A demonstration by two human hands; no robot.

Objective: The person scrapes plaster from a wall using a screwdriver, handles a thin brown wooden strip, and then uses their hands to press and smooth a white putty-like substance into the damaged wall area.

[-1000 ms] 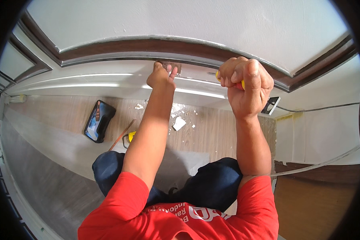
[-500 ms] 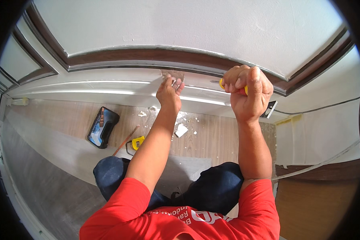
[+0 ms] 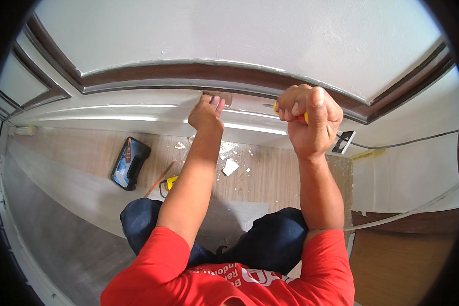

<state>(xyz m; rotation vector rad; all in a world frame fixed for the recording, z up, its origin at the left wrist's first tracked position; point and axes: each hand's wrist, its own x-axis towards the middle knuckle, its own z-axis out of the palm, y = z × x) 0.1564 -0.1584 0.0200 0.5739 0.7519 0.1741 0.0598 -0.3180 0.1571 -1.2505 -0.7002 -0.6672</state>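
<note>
My left hand point(image 3: 206, 113) is at a rectangular cut-out point(image 3: 224, 98) in the low white wall, just under the dark moulding. Its fingertips are bent together at the left part of that hole. What they pinch, if anything, is hidden. To the right, my right hand point(image 3: 312, 115) is raised in front of the wall, wrapped round the yellow and red handle of a screwdriver point(image 3: 276, 108). The thin metal shaft points left toward the cut-out, with a gap between its tip and the hole.
White broken pieces point(image 3: 230, 167) and crumbs lie on the wood-look floor. A black tool case point(image 3: 131, 163), an orange-brown stick point(image 3: 160, 178) and a partly hidden yellow tape measure point(image 3: 171, 182) are at left. A wall box point(image 3: 343, 142) with a cable point(image 3: 408, 142) is at right.
My left hand has shifted slightly left along the cut-out, and its forearm now covers more of the tape measure. My right hand has moved a little left, still gripping the screwdriver.
</note>
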